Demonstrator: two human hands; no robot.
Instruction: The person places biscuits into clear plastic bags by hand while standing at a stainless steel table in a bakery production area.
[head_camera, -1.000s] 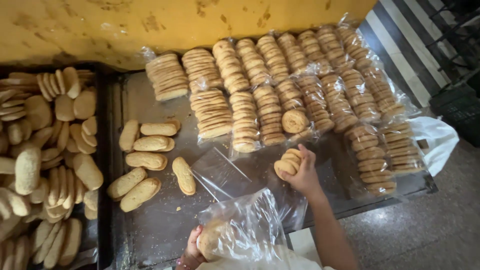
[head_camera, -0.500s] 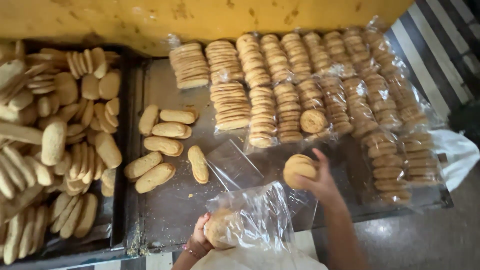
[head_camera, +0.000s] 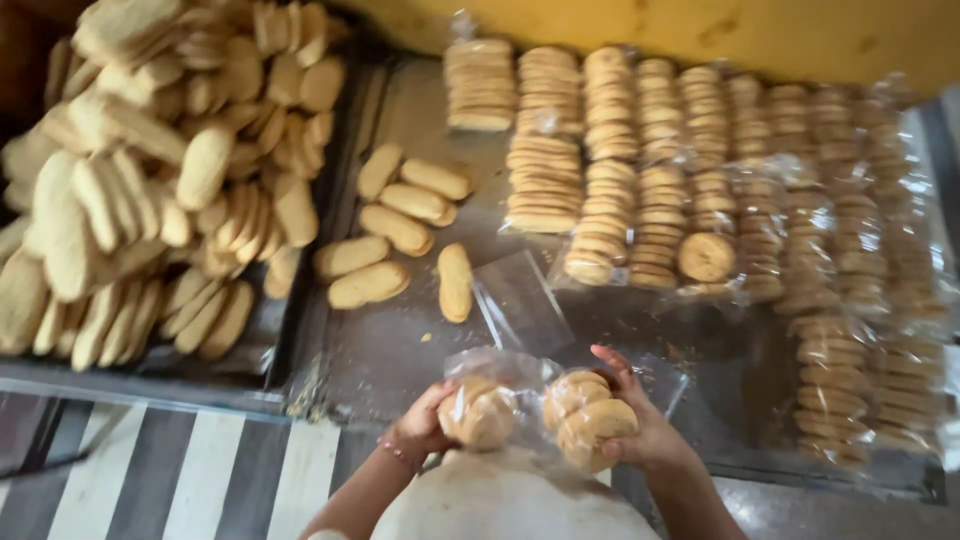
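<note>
Big dark metal tray fills mid frame, its near edge crumb-strewn. Left of it a heaped pile of pale oblong biscuits in a second tray, cut off at top and left edges, motion-blurred. Across the right half, rows of clear-wrapped stacks of round tan biscuits; the far-right ones smear into glare, count unreadable. Loose group of oblong biscuits lies on the bare tray between pile and packs. Flat empty clear plastic bag on the tray just beyond the hands, edges hard to trace.

Left hand closed round a clear plastic bag of round biscuits, fingers curled on the bag's side; bag mouth faces right. Right hand wrapped round a short stack of round tan biscuits, thumb on top, stack touching the bag mouth. How many biscuits are in the bag is hidden by crinkled film. Both forearms cut off at the bottom edge
</note>
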